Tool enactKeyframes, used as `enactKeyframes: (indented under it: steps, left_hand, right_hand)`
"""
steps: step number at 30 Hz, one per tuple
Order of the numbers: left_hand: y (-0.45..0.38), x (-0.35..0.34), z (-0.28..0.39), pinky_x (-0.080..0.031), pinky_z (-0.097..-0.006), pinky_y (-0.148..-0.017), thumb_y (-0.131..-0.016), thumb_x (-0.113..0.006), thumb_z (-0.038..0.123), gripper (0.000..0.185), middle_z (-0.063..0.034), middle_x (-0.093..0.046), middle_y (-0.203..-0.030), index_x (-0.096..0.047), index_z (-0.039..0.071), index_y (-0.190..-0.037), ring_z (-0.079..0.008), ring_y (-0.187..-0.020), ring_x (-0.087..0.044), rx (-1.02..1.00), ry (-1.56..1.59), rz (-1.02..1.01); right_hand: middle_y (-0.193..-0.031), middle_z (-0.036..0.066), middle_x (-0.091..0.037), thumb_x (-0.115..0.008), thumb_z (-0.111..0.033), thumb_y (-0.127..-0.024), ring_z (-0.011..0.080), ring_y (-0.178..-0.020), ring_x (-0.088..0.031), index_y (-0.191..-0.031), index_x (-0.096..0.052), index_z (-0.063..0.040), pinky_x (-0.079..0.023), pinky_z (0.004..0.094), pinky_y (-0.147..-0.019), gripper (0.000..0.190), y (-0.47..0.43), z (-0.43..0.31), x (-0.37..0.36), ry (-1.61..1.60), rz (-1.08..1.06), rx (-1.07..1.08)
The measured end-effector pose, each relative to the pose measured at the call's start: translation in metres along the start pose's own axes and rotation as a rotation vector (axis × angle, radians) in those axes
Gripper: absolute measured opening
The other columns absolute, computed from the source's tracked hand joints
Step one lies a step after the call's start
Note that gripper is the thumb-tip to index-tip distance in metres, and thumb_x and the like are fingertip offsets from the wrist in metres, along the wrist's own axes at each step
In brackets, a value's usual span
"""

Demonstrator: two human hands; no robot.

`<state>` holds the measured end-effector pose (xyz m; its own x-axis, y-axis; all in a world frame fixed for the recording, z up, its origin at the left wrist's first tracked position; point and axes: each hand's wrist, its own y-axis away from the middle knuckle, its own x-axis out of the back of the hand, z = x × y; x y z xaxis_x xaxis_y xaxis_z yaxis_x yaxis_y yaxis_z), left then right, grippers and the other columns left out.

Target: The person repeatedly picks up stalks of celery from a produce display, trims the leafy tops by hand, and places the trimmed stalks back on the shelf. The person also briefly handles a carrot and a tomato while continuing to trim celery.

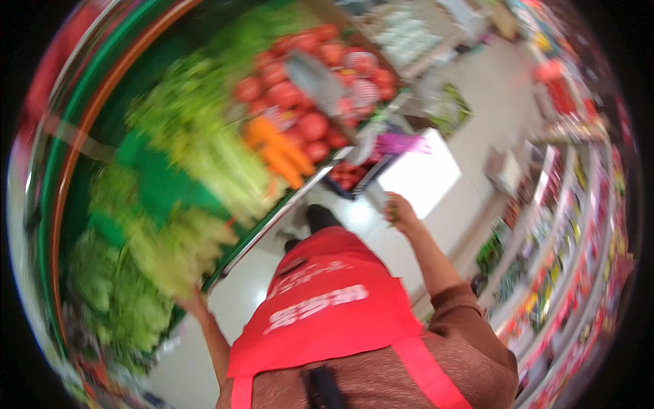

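Note:
At the lower left, my left hand [190, 300] is against a pale green leafy vegetable [176, 250] on the edge of a produce shelf. Its fingers are blurred and partly hidden by leaves, so its grip is unclear. My right hand [402, 213] is held out over the floor to the right, fingers curled around a small green scrap [393, 213]. Beyond the left hand lie a bunch of celery [219, 158], orange carrots [278, 151] and red tomatoes [283, 94]. A grey metal-looking scoop or tray [314, 76] lies across the tomatoes.
A metal rail [286, 212] edges the green-lined shelf. Below it stand a dark crate [352, 186] of red produce and a white box [421, 171]. A bag of greens [449, 110] is on the tiled floor [490, 76]. Stocked shelves [557, 230] line the right side.

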<state>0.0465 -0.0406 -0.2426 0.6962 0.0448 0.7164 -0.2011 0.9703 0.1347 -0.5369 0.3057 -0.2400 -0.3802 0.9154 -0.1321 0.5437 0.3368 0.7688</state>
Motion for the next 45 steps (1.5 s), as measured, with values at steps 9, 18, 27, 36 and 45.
enactKeyframes:
  steps: [9, 18, 27, 36, 45]
  left_hand:
    - [-0.007, 0.016, 0.010, -0.046, -0.0408, -0.095, -0.076, -0.074, 0.008, 0.083, -0.0221, -0.050, -0.133, -0.031, -0.006, -0.144, -0.0314, -0.109, -0.055, 0.144, 0.297, 0.003]
    - [0.013, 0.015, 0.000, -0.040, -0.0401, -0.105, -0.078, -0.070, 0.006, 0.082, -0.0115, -0.043, -0.143, -0.032, 0.011, -0.150, -0.0270, -0.121, -0.049, 0.390, 0.501, 0.072]
    - [0.028, 0.013, 0.074, -0.042, -0.0333, -0.101, -0.084, -0.069, 0.005, 0.083, -0.0129, -0.037, -0.150, -0.025, 0.009, -0.153, -0.0237, -0.126, -0.047, 0.255, 0.667, 0.002]
    - [0.032, 0.005, 0.111, -0.029, -0.0508, -0.104, -0.082, -0.072, 0.017, 0.064, -0.0164, -0.046, -0.130, -0.046, 0.014, -0.140, -0.0369, -0.123, -0.039, -0.207, -0.351, 0.386]
    - [-0.035, 0.017, 0.090, -0.038, -0.0442, -0.094, -0.082, -0.070, 0.012, 0.049, -0.0125, -0.050, -0.116, -0.057, 0.014, -0.129, -0.0339, -0.109, -0.047, -0.187, -0.378, 0.213]
  right_hand:
    - [-0.161, 0.014, 0.004, -0.066, -0.069, -0.077, 0.0549, -0.138, -0.019, -0.155, 0.008, -0.022, -0.022, 0.0799, -0.098, 0.118, -0.083, -0.280, 0.222, -0.196, 0.548, 0.368]
    - [-0.145, 0.011, -0.044, -0.042, -0.047, -0.101, 0.0281, -0.130, -0.049, -0.147, -0.039, -0.016, -0.041, 0.0434, -0.105, 0.055, -0.116, -0.239, 0.147, 0.285, 0.174, 0.487]
    - [-0.109, 0.002, -0.066, -0.052, -0.032, -0.100, 0.0113, -0.092, -0.063, -0.124, -0.060, -0.009, -0.048, 0.0246, -0.076, 0.033, -0.048, -0.064, -0.085, 0.621, -0.432, 0.346]
    - [-0.101, 0.007, -0.066, -0.053, -0.012, -0.098, 0.0151, -0.088, -0.062, -0.114, -0.061, 0.000, -0.050, 0.0287, -0.079, 0.021, 0.039, -0.036, -0.180, 1.020, -0.689, 0.339]
    - [-0.105, 0.018, -0.067, -0.057, -0.010, -0.093, 0.0342, -0.096, -0.065, -0.107, -0.066, -0.001, -0.051, 0.0384, -0.083, 0.019, 0.075, -0.003, -0.265, 1.259, -0.802, 0.692]
